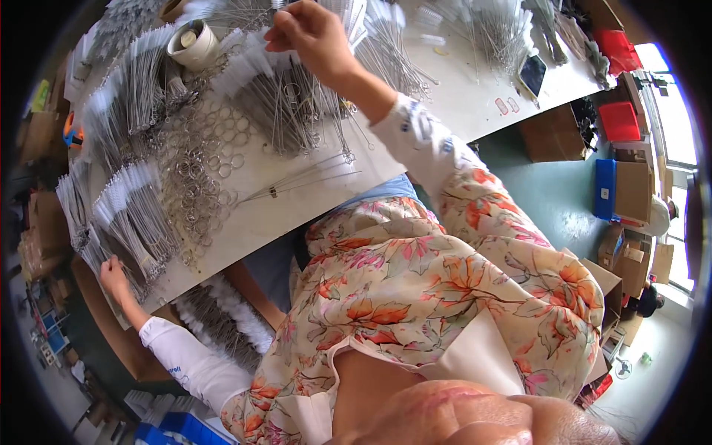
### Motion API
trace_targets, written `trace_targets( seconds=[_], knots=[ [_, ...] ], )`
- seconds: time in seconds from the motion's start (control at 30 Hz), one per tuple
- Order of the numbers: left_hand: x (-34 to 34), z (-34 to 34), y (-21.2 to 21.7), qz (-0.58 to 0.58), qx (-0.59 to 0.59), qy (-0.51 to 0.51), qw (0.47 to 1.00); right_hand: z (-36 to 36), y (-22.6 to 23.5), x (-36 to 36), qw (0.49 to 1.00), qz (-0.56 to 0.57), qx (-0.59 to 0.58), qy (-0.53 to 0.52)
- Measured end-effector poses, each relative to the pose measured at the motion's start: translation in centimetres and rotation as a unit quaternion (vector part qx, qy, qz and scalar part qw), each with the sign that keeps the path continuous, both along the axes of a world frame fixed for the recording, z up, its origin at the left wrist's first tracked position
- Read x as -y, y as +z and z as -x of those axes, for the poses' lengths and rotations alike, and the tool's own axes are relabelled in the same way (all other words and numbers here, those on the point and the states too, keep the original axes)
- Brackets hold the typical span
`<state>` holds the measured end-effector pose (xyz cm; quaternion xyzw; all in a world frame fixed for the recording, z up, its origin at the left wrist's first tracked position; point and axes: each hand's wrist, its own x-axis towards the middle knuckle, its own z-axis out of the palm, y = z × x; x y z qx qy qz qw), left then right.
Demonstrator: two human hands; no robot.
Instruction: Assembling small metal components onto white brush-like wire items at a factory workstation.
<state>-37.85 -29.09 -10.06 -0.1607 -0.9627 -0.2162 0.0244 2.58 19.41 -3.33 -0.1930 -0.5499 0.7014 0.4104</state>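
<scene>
My left hand [113, 276] is at the table's left front corner, beside the wire ends of a bundle of thin brushes [83, 215] with white bristles. Its fingers are bent and closed against the wires; what lies between them is too small to make out. Over the far side of the table reaches my right hand [311, 35], its fingers loosely curled and apart, with nothing visible in them. Below it lies a pile of wire-handled brushes [278, 96] with looped ends. Many metal rings [211, 163] are heaped between the brush piles.
A white cup-like container [193, 46] stands at the back left, near orange-handled scissors [72, 133]. A few loose wires [297, 184] lie near the front edge. A phone [532, 76] rests at the right. Cardboard boxes [556, 132] and a blue bin [604, 189] are on the right.
</scene>
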Motion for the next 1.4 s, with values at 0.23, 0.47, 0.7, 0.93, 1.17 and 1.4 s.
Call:
trace_targets(
  seconds=[0.23, 0.47, 0.7, 0.93, 1.17, 1.4],
  knots=[
    [-3.7, -6.2, 5.7, -0.242, -0.050, 0.010, 0.969, 5.7, 1.2, -3.0, 0.978, -0.042, -0.151, -0.135],
    [-20.2, -28.1, 12.1, -0.380, 0.161, -0.282, 0.866, -1.2, 6.8, -5.9, 0.953, -0.033, -0.289, -0.090],
    [-31.4, -39.2, 7.1, -0.131, 0.350, -0.649, 0.662, -7.5, 8.9, -7.2, 0.812, 0.401, -0.414, -0.087],
    [-31.8, -42.3, 3.7, -0.053, 0.184, -0.698, 0.690, -17.4, 5.8, -8.9, 0.903, 0.253, -0.346, -0.029],
    [-36.5, -39.4, 7.9, -0.322, 0.412, -0.405, 0.750, -22.5, -1.9, -10.4, 0.837, -0.221, 0.386, -0.318],
    [-40.8, -33.2, 5.4, -0.440, 0.574, -0.170, 0.670, -23.5, -6.2, -15.8, 0.639, -0.410, 0.587, -0.280]
  ],
)
